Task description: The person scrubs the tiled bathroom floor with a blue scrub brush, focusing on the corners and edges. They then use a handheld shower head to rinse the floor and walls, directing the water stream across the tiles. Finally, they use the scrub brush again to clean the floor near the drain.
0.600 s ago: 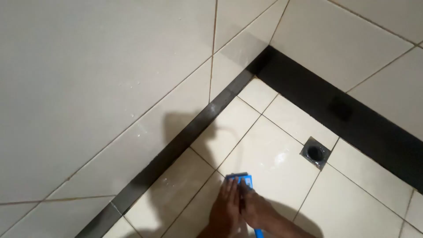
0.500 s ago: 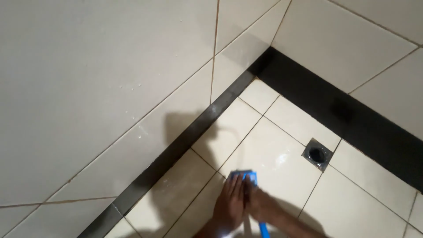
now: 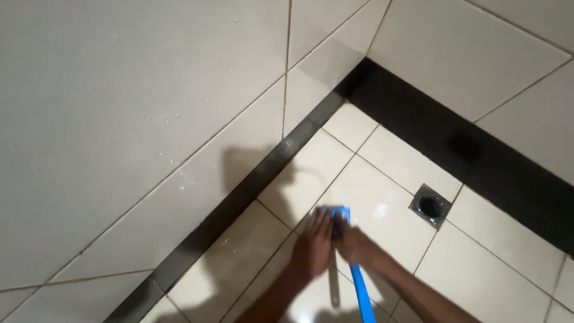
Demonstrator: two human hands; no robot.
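I see no package, label, sign or screen anywhere around me here. Nothing of that kind stands on the floor, and none hangs on the walls. The picture is somewhat blurred low down near my hands, so a very small sticker there might escape me, but as far as I can tell none is in view.

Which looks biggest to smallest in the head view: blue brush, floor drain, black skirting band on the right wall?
1. Black skirting band, by far the largest, running across the frame.
2. Blue brush, head plus handle, partly hidden by the left hand and right hand.
3. Floor drain, smallest, though it lies farther from the camera.
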